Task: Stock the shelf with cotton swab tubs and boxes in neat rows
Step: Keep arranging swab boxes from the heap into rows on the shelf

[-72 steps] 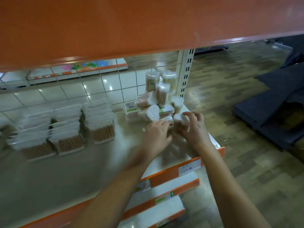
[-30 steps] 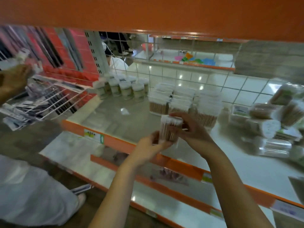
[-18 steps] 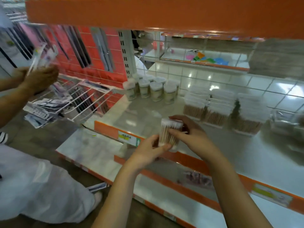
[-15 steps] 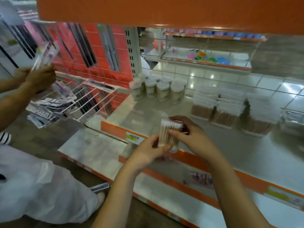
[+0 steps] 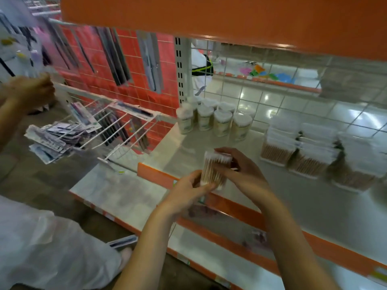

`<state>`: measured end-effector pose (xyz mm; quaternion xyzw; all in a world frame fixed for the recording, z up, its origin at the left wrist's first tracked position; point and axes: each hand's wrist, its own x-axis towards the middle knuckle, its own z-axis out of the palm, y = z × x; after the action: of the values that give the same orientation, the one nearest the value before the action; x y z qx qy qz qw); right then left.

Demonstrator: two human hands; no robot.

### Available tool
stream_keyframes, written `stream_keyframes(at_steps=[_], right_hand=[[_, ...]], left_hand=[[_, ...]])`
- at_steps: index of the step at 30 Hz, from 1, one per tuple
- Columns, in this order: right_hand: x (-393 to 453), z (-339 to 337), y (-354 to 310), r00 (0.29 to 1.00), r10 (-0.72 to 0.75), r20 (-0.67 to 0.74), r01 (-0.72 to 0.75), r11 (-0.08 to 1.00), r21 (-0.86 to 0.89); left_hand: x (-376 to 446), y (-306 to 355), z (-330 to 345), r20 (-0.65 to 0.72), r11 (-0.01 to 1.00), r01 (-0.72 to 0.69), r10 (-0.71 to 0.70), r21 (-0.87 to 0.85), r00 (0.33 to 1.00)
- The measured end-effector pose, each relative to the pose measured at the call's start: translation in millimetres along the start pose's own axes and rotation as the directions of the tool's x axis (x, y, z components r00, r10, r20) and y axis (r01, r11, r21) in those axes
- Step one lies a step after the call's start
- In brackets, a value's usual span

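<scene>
I hold a clear round tub of cotton swabs (image 5: 214, 170) upright above the front edge of the white shelf (image 5: 293, 197). My left hand (image 5: 186, 191) grips its bottom from the left. My right hand (image 5: 243, 174) grips its top and right side. At the shelf's back left corner stand several swab tubs (image 5: 211, 119) in rows. To their right are stacks of flat swab boxes (image 5: 314, 149) in a row.
An orange shelf (image 5: 209, 15) overhangs above. Left of the shelf, wire hooks (image 5: 113, 126) carry packaged items before a red grid panel. Another person in white (image 5: 41, 248) crouches at the lower left, their hand (image 5: 29, 91) raised. Lower shelves (image 5: 125, 193) jut out below.
I lifted the tub from the pile at the shelf's right end and carried it left, my view turning with it. In the last half second the hands barely moved.
</scene>
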<state>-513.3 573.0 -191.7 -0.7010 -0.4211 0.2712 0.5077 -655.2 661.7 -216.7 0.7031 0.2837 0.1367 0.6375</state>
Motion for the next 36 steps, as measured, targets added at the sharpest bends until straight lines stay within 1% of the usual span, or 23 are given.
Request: stream_keyframes(at_steps=[2, 5, 8, 12, 16, 19, 25, 29, 31, 32, 34, 36], right_hand=[[10.2, -2.6, 1.1, 1.000, -0.020, 0.017, 0.020, 1.000, -0.001], [20.8, -5.8, 6.1, 0.999, -0.044, 0.001, 0.044, 0.999, 0.004], [25.9, -7.2, 10.8, 0.999, -0.048, 0.015, 0.048, 0.999, -0.004], [30.9, -5.3, 8.0, 0.998, -0.057, 0.017, 0.057, 0.998, -0.011], [33.5, -1.4, 2.9, 0.999, -0.030, -0.029, 0.030, 0.999, -0.020], [34.6, 4.4, -3.0, 0.998, 0.009, -0.070, -0.010, 1.000, -0.010], [34.6, 32.0, -12.5, 0.969, 0.154, -0.191, -0.153, 0.988, 0.020], [32.4, 46.4, -18.6, 0.943, 0.212, -0.255, -0.214, 0.977, 0.022], [32.6, 53.0, -19.5, 0.915, 0.234, -0.330, -0.234, 0.971, 0.041], [33.4, 56.5, -20.3, 0.893, 0.245, -0.377, -0.242, 0.969, 0.057], [35.7, 65.5, -22.7, 0.852, 0.266, -0.451, -0.243, 0.964, 0.109], [38.8, 77.3, -26.2, 0.836, 0.272, -0.476, -0.241, 0.962, 0.127]], left_hand=[[7.8, 2.0, 0.1, -0.018, 1.000, -0.008, 0.008, 0.015, 1.000], [16.8, 4.5, 2.8, -0.015, 1.000, 0.008, -0.009, -0.021, 1.000], [21.4, 6.2, 3.8, -0.013, 0.999, 0.003, -0.004, -0.036, 1.000], [25.7, 6.7, -1.7, 0.025, 0.999, 0.031, -0.030, -0.036, 0.999], [32.5, 3.8, -15.9, 0.104, 0.989, 0.074, -0.061, -0.131, 0.993], [38.7, 1.8, -29.1, 0.218, 0.994, 0.066, -0.046, -0.086, 0.975], [52.8, -6.2, -57.7, 0.358, 0.991, 0.115, -0.082, -0.072, 0.930], [56.4, -7.9, -67.9, 0.415, 0.982, 0.138, -0.074, -0.127, 0.907], [58.3, -9.1, -69.3, 0.388, 0.985, 0.118, -0.059, -0.129, 0.920], [59.3, -9.1, -69.2, 0.353, 0.987, 0.100, -0.050, -0.124, 0.934], [61.8, -11.7, -67.7, 0.239, 0.996, 0.036, -0.016, -0.080, 0.971], [60.4, -12.3, -65.1, 0.094, 0.999, -0.052, 0.051, 0.003, 0.994]])
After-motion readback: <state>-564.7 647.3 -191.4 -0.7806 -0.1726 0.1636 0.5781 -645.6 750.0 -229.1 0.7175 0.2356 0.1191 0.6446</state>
